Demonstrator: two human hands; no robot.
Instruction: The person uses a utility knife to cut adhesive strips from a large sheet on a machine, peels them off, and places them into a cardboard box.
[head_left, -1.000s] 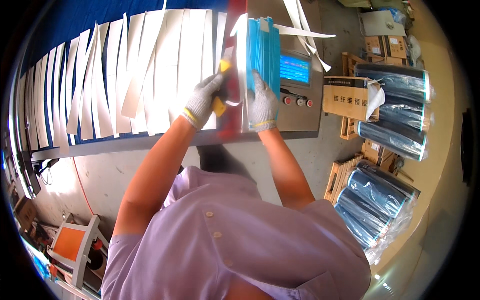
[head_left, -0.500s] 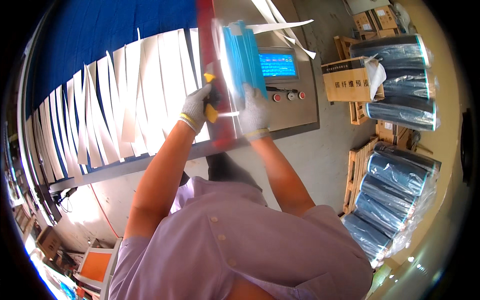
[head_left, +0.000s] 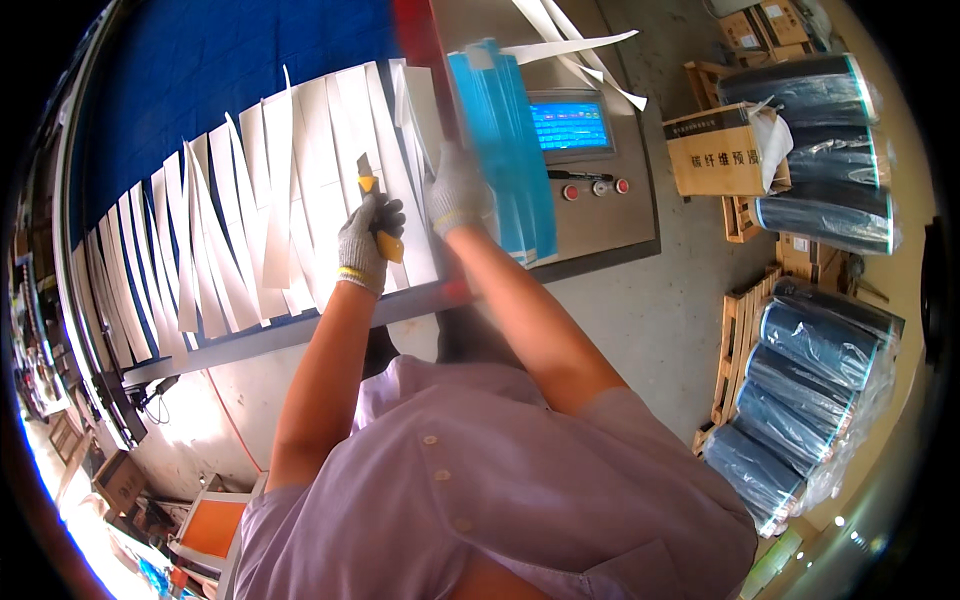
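Observation:
My left hand (head_left: pixel 366 246), in a grey-white knit glove, is closed around a yellow and black utility knife (head_left: pixel 389 245), its blade pointing away from me over the white strips (head_left: pixel 310 170). These long strips lie side by side on the blue bed, several of them curled or crossing. My right hand (head_left: pixel 460 190), also gloved, reaches to the rightmost white strip beside the red bar (head_left: pixel 425 40); its fingers are smeared by motion. Right of that hand, a stack of light-blue strips (head_left: pixel 505 150) lies on the metal panel, apart from the hand.
A control screen (head_left: pixel 570 125) and red buttons (head_left: pixel 570 192) sit right of the blue strips. Loose white offcuts (head_left: pixel 570 45) lie beyond. On the floor to the right are a cardboard box (head_left: pixel 715 155), wooden pallets (head_left: pixel 735 340) and plastic-wrapped dark rolls (head_left: pixel 820 340).
My right hand has left the blue strips and moved left to the white ones. The blue strips now lie spread on the panel. My left hand has shifted left and nearer with the knife.

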